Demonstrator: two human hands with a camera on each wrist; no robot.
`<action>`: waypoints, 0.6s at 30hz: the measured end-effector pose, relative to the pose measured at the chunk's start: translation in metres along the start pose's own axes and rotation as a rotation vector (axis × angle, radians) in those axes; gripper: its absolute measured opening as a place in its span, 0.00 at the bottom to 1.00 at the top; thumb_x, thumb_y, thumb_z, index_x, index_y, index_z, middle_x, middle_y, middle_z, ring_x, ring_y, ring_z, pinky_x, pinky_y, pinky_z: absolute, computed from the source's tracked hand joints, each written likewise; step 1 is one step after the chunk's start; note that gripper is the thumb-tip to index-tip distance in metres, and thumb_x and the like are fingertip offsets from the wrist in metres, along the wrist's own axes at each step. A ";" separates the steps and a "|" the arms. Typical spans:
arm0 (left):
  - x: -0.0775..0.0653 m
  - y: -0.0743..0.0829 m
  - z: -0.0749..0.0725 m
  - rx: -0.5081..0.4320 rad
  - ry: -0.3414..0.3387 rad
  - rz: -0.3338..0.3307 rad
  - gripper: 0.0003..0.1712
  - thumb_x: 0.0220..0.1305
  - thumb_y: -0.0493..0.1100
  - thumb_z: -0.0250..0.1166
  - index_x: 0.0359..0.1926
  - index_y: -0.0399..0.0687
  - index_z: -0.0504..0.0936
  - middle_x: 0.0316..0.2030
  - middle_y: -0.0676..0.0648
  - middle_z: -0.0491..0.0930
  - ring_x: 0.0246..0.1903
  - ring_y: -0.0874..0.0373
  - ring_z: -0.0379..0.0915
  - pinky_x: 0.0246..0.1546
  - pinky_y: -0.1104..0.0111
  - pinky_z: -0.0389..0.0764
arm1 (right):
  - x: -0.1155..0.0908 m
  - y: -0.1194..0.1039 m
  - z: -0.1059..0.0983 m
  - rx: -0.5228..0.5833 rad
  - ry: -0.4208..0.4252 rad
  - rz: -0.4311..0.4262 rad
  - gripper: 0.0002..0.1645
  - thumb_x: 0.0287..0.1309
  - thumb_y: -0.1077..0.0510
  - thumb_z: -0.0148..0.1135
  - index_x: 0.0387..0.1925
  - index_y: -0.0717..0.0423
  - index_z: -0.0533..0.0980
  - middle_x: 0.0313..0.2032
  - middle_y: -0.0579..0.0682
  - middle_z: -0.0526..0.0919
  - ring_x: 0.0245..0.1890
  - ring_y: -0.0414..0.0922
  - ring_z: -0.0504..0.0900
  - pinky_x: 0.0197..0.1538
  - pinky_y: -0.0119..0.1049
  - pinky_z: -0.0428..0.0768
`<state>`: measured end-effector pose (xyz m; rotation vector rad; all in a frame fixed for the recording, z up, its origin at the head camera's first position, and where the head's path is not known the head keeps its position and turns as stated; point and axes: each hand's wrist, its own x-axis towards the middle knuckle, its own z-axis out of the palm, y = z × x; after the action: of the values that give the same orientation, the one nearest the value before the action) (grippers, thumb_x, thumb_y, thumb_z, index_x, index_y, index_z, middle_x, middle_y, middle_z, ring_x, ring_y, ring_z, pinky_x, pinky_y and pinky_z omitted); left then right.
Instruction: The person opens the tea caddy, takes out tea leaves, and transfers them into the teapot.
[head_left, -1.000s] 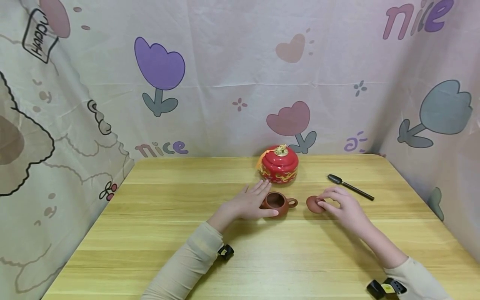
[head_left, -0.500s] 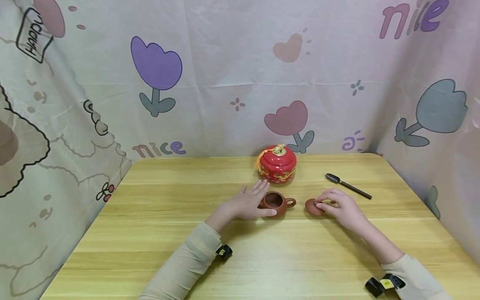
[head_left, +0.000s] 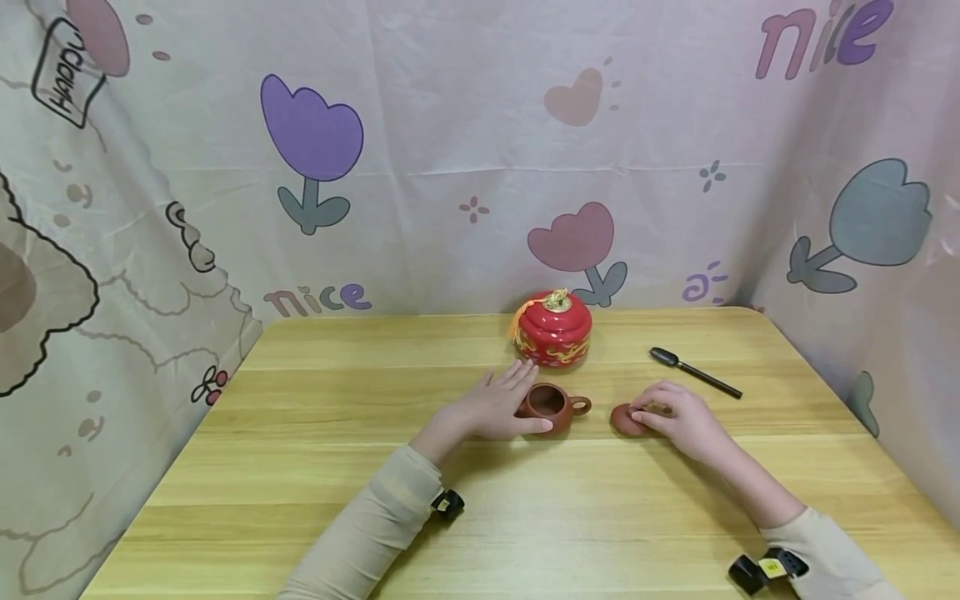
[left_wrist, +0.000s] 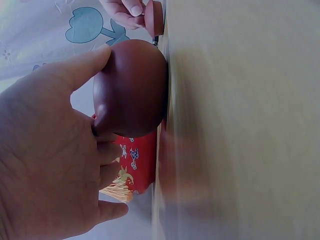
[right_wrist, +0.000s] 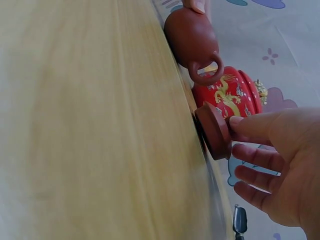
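Note:
My left hand (head_left: 498, 407) holds a small brown clay teapot (head_left: 558, 421) at its spout side, thumb on the near wall and fingers reaching along the far side. The pot stands upright without its lid, its loop handle pointing right. In the left wrist view, the spout (left_wrist: 102, 117) sits between thumb and fingers. To the right of the pot, my right hand (head_left: 681, 421) pinches the knob of the round clay lid (head_left: 624, 421) between thumb and index finger. The lid is right at the tabletop; whether its underside touches the wood I cannot tell.
A red lidded jar (head_left: 555, 333) with gold dragons and an orange tassel stands behind the teapot, close to the left fingertips. A black scoop (head_left: 697, 372) lies behind the right hand. The wooden table (head_left: 337, 400) ends at a printed cloth backdrop (head_left: 427, 108).
The right hand has lowered the lid slightly, and the lid looks less tilted. The left hand and teapot have held still; the head view has shifted a little.

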<state>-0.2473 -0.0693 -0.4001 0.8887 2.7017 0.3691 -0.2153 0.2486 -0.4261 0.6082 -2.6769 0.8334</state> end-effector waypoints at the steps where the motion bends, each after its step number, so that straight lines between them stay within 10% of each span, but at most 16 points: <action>1: 0.000 0.000 0.000 0.000 0.000 -0.001 0.57 0.62 0.78 0.45 0.78 0.49 0.38 0.79 0.48 0.35 0.78 0.52 0.29 0.75 0.43 0.41 | 0.000 0.000 0.000 0.000 -0.007 0.005 0.06 0.52 0.60 0.72 0.33 0.45 0.85 0.37 0.43 0.84 0.40 0.42 0.81 0.44 0.38 0.79; 18: 0.000 -0.001 0.000 -0.002 0.000 0.001 0.57 0.63 0.78 0.45 0.78 0.49 0.38 0.78 0.48 0.34 0.78 0.52 0.28 0.75 0.44 0.40 | 0.000 0.001 -0.001 -0.029 -0.046 0.031 0.07 0.52 0.61 0.71 0.33 0.47 0.85 0.37 0.44 0.84 0.41 0.45 0.81 0.45 0.40 0.78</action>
<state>-0.2479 -0.0694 -0.4006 0.8895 2.7002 0.3719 -0.2155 0.2499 -0.4253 0.5878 -2.7416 0.7967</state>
